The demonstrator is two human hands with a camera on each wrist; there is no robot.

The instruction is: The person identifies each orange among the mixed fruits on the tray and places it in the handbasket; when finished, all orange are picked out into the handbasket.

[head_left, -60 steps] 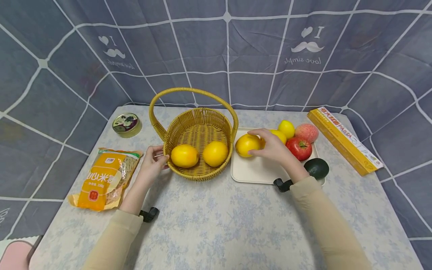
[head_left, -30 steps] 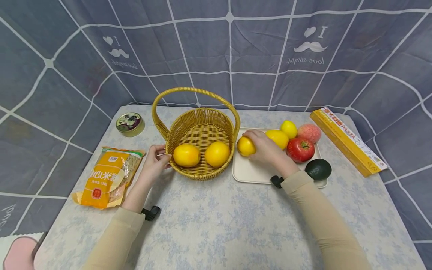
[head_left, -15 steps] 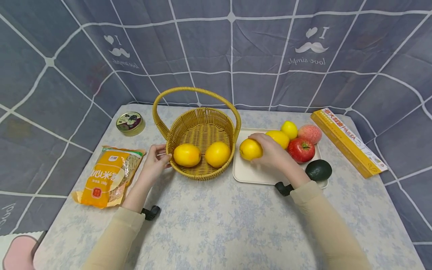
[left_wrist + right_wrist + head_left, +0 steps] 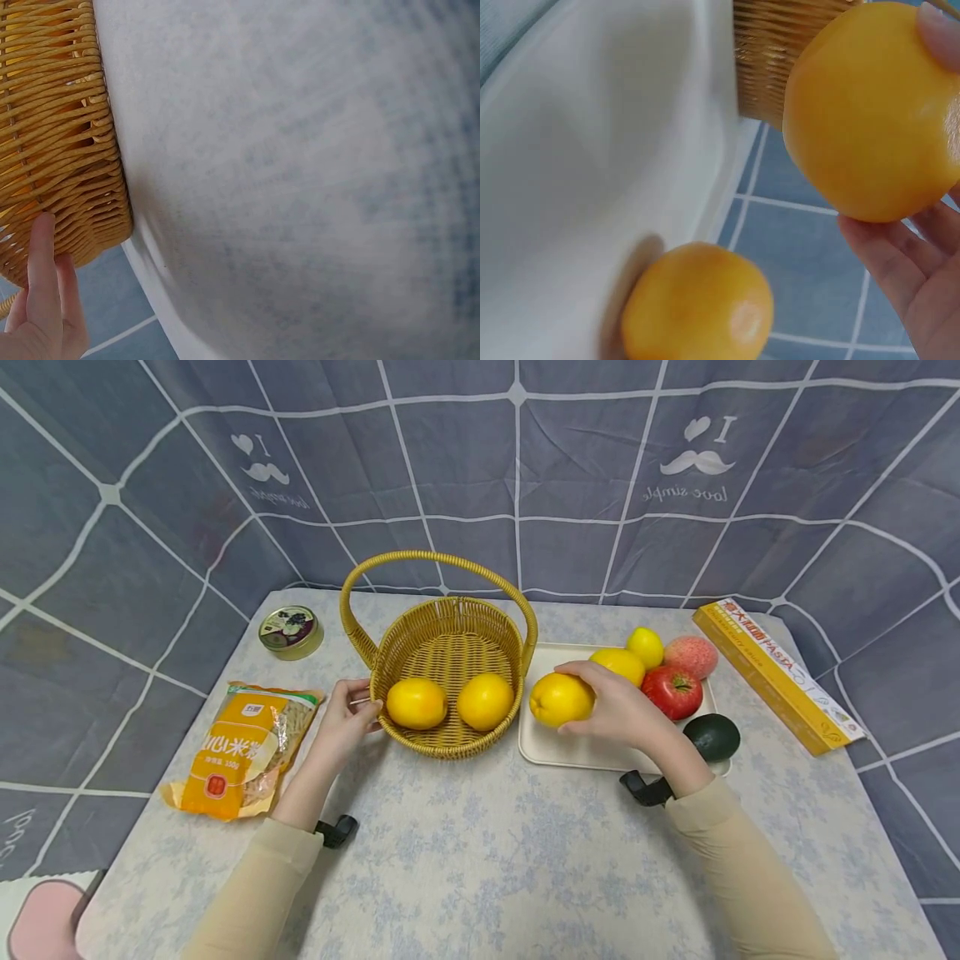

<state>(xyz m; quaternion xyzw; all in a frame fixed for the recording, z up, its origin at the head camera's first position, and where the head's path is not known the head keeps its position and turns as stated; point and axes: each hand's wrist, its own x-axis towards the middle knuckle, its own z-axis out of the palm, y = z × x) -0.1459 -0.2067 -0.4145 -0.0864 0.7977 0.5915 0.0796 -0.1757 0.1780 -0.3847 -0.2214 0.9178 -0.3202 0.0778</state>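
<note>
My right hand (image 4: 615,710) grips a yellow mango (image 4: 561,700), thumb on the near side and fingers round the far side. In the right wrist view this mango (image 4: 874,112) is held up above the cream tray (image 4: 667,97). My left hand (image 4: 345,718) rests against the left outer wall of a round wicker basket (image 4: 442,752) with a tall handle. The left wrist view shows its straight fingers (image 4: 43,277) touching the weave. Two mangoes lie in the front of the basket, a left mango (image 4: 417,703) and a right mango (image 4: 485,702).
On the tray are another mango (image 4: 618,665), a lemon (image 4: 645,647), a peach (image 4: 691,657), a red apple (image 4: 673,692) and an avocado (image 4: 712,737). A pasta box (image 4: 780,677) lies right of it. Left of the basket are a noodle bag (image 4: 240,752) and a round tin (image 4: 291,633).
My right hand has closed further round the mango on the tray, then raised it and brought it slightly nearer. My left hand and the basket have stayed put.
</note>
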